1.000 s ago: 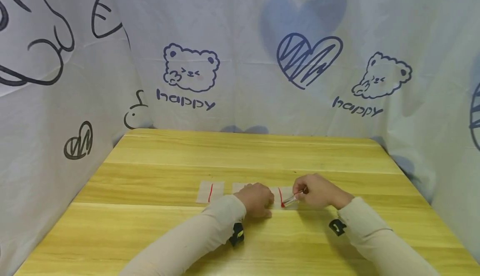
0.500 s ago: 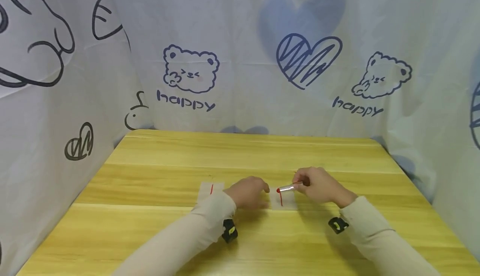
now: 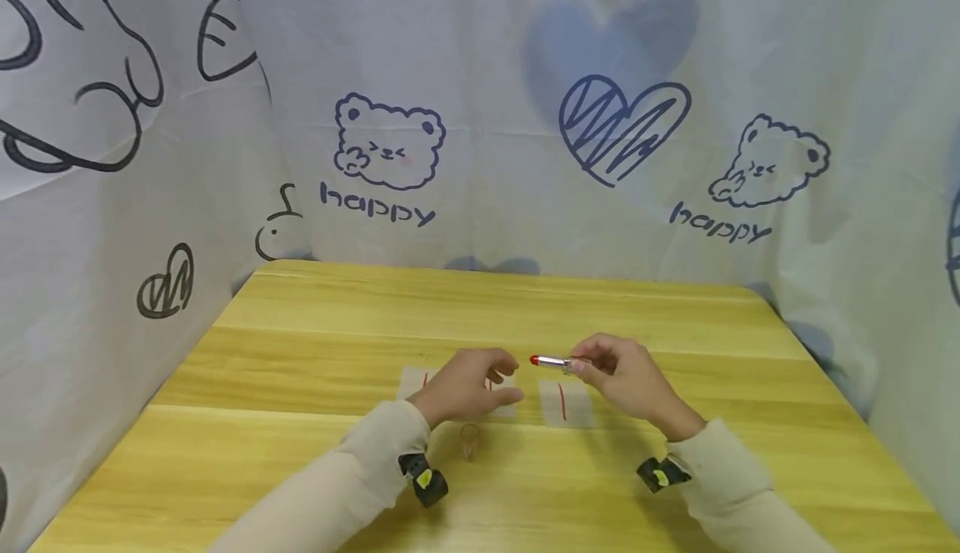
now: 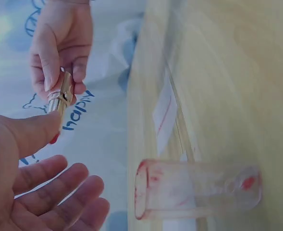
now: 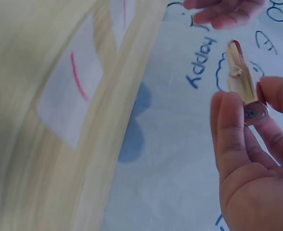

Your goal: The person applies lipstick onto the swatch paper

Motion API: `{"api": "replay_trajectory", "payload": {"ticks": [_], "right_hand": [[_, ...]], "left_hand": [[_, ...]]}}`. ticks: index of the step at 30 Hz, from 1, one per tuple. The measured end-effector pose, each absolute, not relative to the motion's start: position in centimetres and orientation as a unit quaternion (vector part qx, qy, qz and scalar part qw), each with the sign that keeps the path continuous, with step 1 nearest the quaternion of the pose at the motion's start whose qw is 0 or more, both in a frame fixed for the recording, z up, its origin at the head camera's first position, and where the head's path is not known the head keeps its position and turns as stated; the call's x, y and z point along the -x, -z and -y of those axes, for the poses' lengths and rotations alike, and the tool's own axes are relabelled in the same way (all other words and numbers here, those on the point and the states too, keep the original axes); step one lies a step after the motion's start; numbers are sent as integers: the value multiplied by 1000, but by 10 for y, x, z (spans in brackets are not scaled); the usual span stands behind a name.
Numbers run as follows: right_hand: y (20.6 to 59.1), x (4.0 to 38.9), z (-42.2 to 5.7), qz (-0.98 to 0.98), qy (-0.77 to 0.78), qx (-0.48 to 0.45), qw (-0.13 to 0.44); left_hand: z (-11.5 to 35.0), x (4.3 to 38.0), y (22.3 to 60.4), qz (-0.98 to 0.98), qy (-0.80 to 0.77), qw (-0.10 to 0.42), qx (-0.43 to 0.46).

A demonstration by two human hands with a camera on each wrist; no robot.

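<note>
My right hand (image 3: 628,379) pinches the base of a lipstick (image 3: 552,361) with a clear and metallic body. Its red tip points left, raised over the papers. Nearby, my left hand (image 3: 467,384) hovers with thumb and fingers spread, holding nothing, a short gap from that tip. A transparent cap (image 4: 199,190), smeared red inside, stands on the table just in front of the left hand. Below the lipstick lies a white paper (image 3: 567,407) with one red line. A second paper (image 3: 506,409) is partly hidden by the left hand, and a third paper (image 3: 412,381) shows beyond its wrist.
The wooden table (image 3: 300,470) reaches back to a white cloth curtain (image 3: 495,52) printed with bears and hearts. More of this cloth hangs along both sides. Black camera mounts (image 3: 425,480) are strapped at the wrists.
My right hand has raised the lipstick off the right paper, turning it nearly level. The left hand has drawn left off the papers and spread its fingers; the cap has come into view.
</note>
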State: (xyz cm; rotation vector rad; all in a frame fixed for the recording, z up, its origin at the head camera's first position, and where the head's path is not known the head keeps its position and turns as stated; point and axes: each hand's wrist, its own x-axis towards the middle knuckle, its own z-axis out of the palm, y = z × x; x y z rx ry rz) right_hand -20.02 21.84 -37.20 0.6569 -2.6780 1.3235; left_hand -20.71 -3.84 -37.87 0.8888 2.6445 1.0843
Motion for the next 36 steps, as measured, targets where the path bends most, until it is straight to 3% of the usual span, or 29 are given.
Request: {"api": "replay_trajectory", "payload": {"ticks": [15,31,36], "right_hand": [[374,187,-178,737,-652,-178,-11],[380,186,-156,637,-738,-177,-133],[382,187,-154,636,-733,-191,-147]], "left_hand": [[35,184,378,-701,-693,91,-141],[28,182,388,-613,-785,52,-77],[26,179,388,-593,-802,36,-64]]}}
